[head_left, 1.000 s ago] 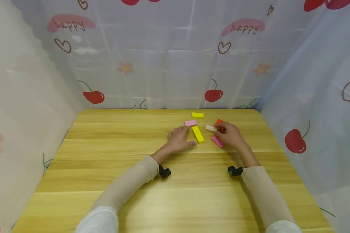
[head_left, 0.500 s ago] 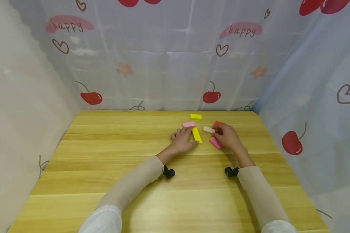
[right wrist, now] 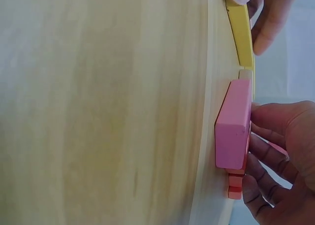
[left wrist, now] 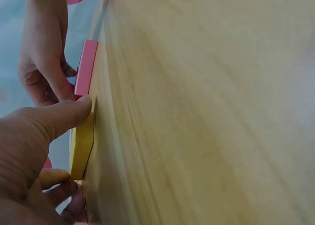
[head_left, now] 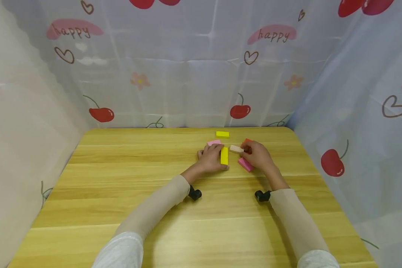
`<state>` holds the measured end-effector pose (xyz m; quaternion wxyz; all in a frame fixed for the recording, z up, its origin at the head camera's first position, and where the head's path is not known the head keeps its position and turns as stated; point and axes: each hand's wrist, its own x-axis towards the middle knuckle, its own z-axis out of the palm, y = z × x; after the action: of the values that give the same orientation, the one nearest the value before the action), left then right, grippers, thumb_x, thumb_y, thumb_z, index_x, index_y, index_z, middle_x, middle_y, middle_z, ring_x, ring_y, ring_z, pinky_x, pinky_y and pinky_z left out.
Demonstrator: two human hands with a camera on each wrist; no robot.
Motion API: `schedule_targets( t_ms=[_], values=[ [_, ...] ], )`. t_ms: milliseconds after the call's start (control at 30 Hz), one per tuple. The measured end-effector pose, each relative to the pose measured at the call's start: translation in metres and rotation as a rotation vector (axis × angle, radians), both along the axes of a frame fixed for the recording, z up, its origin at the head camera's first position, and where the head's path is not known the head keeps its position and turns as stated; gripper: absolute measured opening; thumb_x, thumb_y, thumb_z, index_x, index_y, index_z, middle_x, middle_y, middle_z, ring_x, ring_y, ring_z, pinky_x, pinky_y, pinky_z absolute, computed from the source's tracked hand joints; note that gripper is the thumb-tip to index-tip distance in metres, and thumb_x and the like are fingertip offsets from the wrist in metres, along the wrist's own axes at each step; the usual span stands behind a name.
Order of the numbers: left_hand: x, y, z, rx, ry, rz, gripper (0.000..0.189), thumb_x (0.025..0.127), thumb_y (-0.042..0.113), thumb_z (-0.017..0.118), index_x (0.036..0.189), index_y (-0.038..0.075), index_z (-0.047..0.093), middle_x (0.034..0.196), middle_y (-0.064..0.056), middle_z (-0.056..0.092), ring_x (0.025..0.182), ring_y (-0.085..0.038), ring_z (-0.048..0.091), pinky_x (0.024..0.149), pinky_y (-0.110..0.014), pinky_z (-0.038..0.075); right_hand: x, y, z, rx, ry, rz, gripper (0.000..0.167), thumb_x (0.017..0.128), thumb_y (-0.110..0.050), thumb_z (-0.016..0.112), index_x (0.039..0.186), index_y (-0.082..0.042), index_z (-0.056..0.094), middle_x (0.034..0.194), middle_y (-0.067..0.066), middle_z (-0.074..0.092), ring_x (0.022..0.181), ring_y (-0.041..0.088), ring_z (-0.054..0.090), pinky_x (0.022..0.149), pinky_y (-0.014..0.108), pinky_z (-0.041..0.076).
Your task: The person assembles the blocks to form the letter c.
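My left hand (head_left: 210, 158) pinches a yellow block (head_left: 224, 155) lengthwise, thumb at its near end and fingers at the far end. In the left wrist view the thumb lies over one end of that yellow block (left wrist: 82, 148). To the right, my right hand (head_left: 259, 155) pinches the right end of a plain wooden block (head_left: 236, 149). A deep pink block (head_left: 245, 164) lies just below those fingers; in the right wrist view this pink block (right wrist: 232, 124) partly covers the wooden one. Behind the right hand shows part of an orange-red block (head_left: 247, 141).
A light pink block (head_left: 214, 142) lies just beyond the left fingers. Farther back, another yellow block (head_left: 222, 134) lies near the far edge of the wooden table (head_left: 147, 160). Printed curtains (head_left: 187, 74) hang behind and at both sides.
The left fingers have closed on the yellow block and turned it from slanted to straight up and down in the head view. The right hand stays at the wooden block. The head view shifts slightly.
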<state>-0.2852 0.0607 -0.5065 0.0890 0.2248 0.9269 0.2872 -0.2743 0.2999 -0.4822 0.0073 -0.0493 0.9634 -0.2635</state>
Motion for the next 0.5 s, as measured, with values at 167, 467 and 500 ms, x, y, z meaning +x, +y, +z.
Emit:
schedule_targets(
  t_ms=[167,467,500],
  values=[
    [-0.0085,-0.0004,-0.0011,0.004,-0.030,-0.021,0.100,0.084,0.048,0.090,0.167,0.023,0.039,0.171,-0.003,0.041,0.153,-0.037,0.033,0.112,-0.061,0.022,-0.0003,-0.0005,-0.0005,0.000,-0.006,-0.019,0.034,0.103,-0.025,0.073,0.129,-0.003,0.071,0.119,0.017,0.074,0.104,0.032,0.066,0.099,0.051,0.055],
    [-0.0069,-0.0047,0.0050,-0.017,0.013,-0.051,0.097,0.080,0.050,0.093,0.161,0.020,0.047,0.167,-0.004,0.047,0.150,-0.035,0.040,0.108,-0.059,0.028,-0.0027,-0.0011,-0.0038,0.029,-0.003,-0.021,0.035,0.103,-0.026,0.073,0.130,-0.004,0.071,0.119,0.016,0.074,0.104,0.032,0.066,0.100,0.052,0.055],
    [-0.0059,-0.0055,0.0060,-0.017,0.022,-0.051,0.096,0.080,0.050,0.093,0.160,0.020,0.049,0.166,-0.003,0.048,0.149,-0.034,0.040,0.107,-0.058,0.029,-0.0023,-0.0015,-0.0035,0.032,-0.001,-0.019,0.035,0.103,-0.026,0.073,0.130,-0.004,0.072,0.119,0.016,0.074,0.104,0.032,0.066,0.100,0.052,0.055]
  ],
)
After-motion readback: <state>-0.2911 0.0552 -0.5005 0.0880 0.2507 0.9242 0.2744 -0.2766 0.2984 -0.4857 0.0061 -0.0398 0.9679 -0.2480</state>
